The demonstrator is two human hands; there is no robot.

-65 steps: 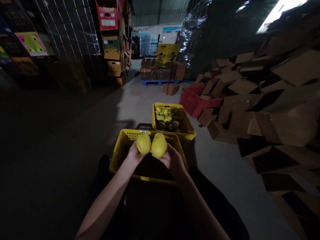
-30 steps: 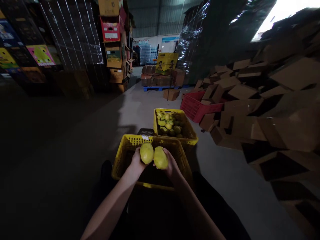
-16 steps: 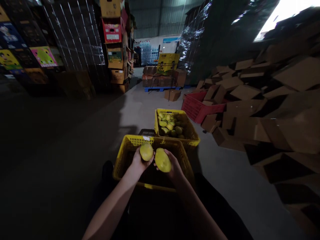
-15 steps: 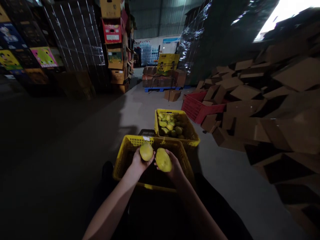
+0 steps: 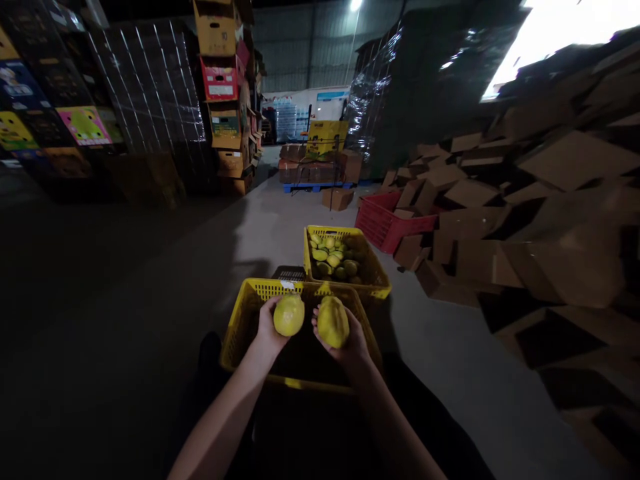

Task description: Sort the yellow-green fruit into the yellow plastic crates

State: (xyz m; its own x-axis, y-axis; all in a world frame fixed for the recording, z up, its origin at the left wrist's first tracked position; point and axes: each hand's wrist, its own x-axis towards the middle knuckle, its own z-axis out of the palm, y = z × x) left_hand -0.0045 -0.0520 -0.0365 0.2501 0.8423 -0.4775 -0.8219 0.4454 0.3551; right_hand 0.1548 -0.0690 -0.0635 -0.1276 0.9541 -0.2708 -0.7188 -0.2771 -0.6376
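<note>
My left hand [image 5: 271, 328] holds a round yellow fruit [image 5: 289, 315], its fingers curled round the left side. A longer, ridged yellow fruit [image 5: 333, 323] rests in my right hand [image 5: 353, 341], the fingertips showing at its left edge. Both hands are over the near yellow crate [image 5: 235, 328], a little apart from each other. The inside of that crate is dark, and its contents cannot be made out. Just behind it stands a second yellow crate [image 5: 381, 269] with several yellow-green fruits [image 5: 334, 259] in it.
A red crate [image 5: 383, 223] stands at the right, beside a large heap of cardboard [image 5: 470, 240]. Farther back are a blue pallet [image 5: 317, 187] with boxes and a tall stack of cartons [image 5: 226, 127]. Wrapped stacks flank the grey floor [image 5: 270, 213].
Both fruits have been turned in my hands, and the hands are slightly farther apart. The whole view has shifted, with the crates now a little lower and more to the left.
</note>
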